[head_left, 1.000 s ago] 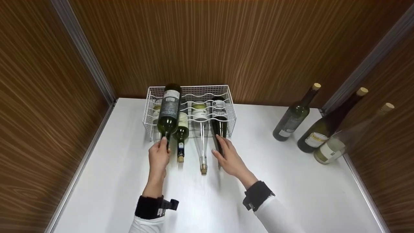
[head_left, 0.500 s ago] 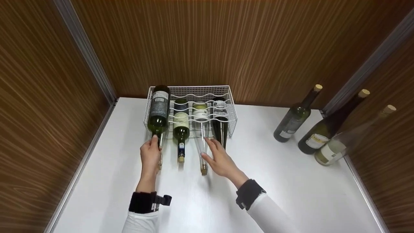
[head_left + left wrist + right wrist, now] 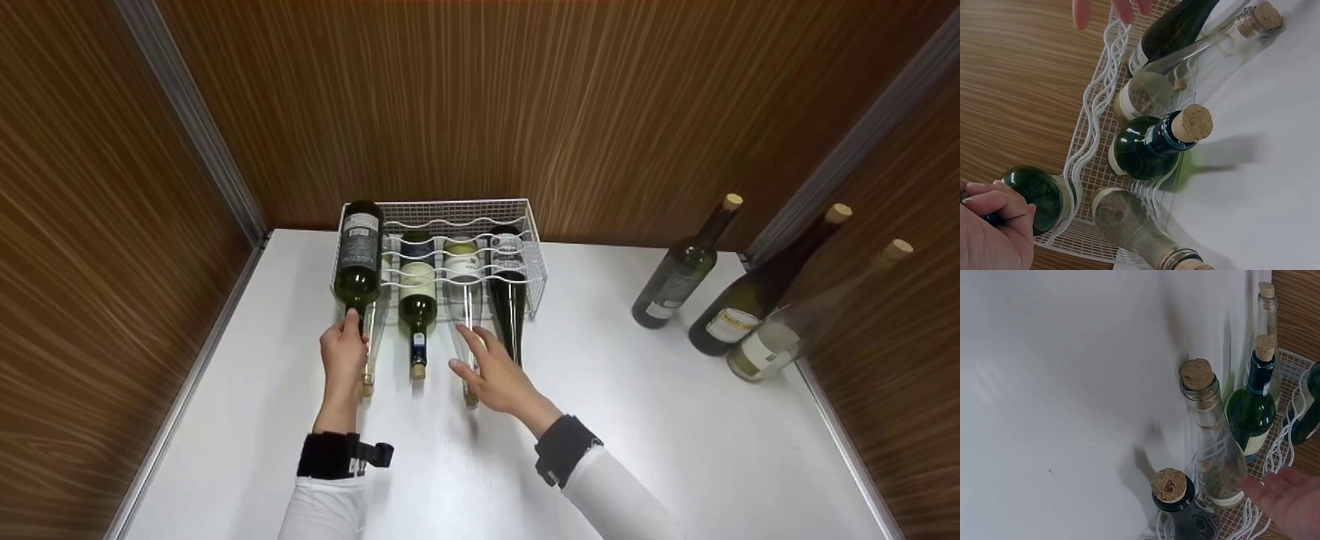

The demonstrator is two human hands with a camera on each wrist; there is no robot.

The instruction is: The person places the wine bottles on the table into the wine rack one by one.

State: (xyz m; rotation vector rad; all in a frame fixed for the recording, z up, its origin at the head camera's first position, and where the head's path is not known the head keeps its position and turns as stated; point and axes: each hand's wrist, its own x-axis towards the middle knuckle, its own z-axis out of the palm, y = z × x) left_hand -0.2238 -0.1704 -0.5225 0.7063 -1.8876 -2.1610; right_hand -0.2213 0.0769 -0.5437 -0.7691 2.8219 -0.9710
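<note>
My left hand (image 3: 345, 352) grips the neck of a dark green wine bottle (image 3: 360, 251), its base pointing away from me. This bottle lies along the upper left of a white wire bottle rack (image 3: 537, 281); I cannot tell whether its weight rests on the wires. Beneath it, a clear corked bottle (image 3: 373, 337) lies in the lower level. To its right lie a green corked bottle (image 3: 417, 304), another clear bottle (image 3: 465, 291) and a dark bottle (image 3: 511, 300). Over that second clear bottle's neck is my right hand (image 3: 499, 379), fingers extended and holding nothing.
At the right of the white table (image 3: 637, 420) stand three corked bottles: a green one (image 3: 675, 281), a dark one (image 3: 731, 322) and a clear one (image 3: 769, 349). Wood-grain panels (image 3: 480, 97) enclose the back and sides. The lower bottles' necks stick out toward me.
My left hand has carried the green wine bottle leftward to the rack's left end, uncovering the lower green bottle. My right hand has moved left from the dark bottle to the clear one.
</note>
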